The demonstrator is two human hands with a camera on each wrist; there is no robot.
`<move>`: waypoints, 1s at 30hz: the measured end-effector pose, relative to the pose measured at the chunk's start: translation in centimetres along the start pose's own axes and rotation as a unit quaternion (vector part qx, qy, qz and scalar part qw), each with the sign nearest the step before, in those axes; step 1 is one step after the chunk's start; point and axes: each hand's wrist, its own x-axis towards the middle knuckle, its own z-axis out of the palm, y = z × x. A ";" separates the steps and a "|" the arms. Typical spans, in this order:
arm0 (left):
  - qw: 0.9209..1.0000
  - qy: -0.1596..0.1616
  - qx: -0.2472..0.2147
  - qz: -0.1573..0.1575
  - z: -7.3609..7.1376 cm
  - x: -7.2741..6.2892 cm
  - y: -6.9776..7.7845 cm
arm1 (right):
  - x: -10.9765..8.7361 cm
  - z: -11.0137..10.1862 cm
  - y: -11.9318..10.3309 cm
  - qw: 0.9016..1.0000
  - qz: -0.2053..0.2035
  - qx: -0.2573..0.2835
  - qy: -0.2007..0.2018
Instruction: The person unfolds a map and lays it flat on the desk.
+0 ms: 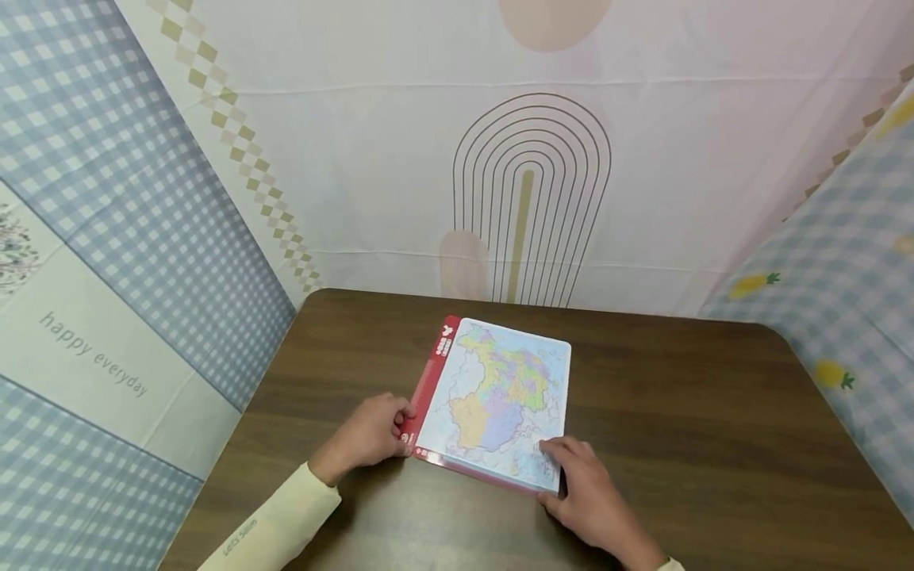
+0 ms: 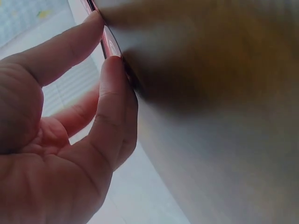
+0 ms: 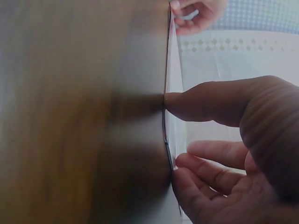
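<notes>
One flat rectangular map board with a red band down its left side, printed with a multicoloured map on pale blue (image 1: 493, 396), lay on one dark brown wood-grain tabletop (image 1: 678, 436), near the middle; whether it was a single sheet or several layers could not be told. Two hands held it, one at each lower corner. The left hand (image 1: 371, 428) was partly closed, its bent fingers and thumb gripping the red edge. The right hand (image 1: 589, 496) spanned the lower right corner, half closed on it, thumb at the bottom edge and fingers at the side. The right hand blocked the view of that corner, and the left covered a little of the band. Two cream sleeves (image 1: 278, 515) showed, the right one only as a cuff.

Three cloths surrounded the tabletop: one white cloth with line-drawn arches (image 1: 357, 159) behind, one blue-and-white gingham cloth lettered "happy everyday" (image 1: 143, 159) at left, and one pale blue checked cloth with at least two yellow pineapples (image 1: 857, 277) at right.
</notes>
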 end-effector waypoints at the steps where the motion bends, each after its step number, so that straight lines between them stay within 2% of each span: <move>1: 1.000 0.002 -0.001 -0.001 0.2 -0.2 0.2 | 0.1 -0.2 0.3 1.000 -0.001 0.000 -0.002; 10: 0.999 0.027 0.009 0.022 1.9 -2.1 1.8 | 0.5 -1.6 2.6 0.999 -0.035 -0.012 -0.009; 15: 0.999 0.037 0.021 0.031 2.7 -2.6 2.2 | 0.4 -1.9 3.3 0.999 -0.034 -0.014 -0.027; 21: 0.998 0.049 0.029 0.041 3.0 -2.8 2.2 | 0.2 -1.9 3.4 0.998 -0.030 -0.022 -0.042; 30: 0.997 0.053 0.031 0.051 2.8 -2.8 2.4 | 0.5 -1.0 2.4 0.995 -0.078 -0.065 -0.016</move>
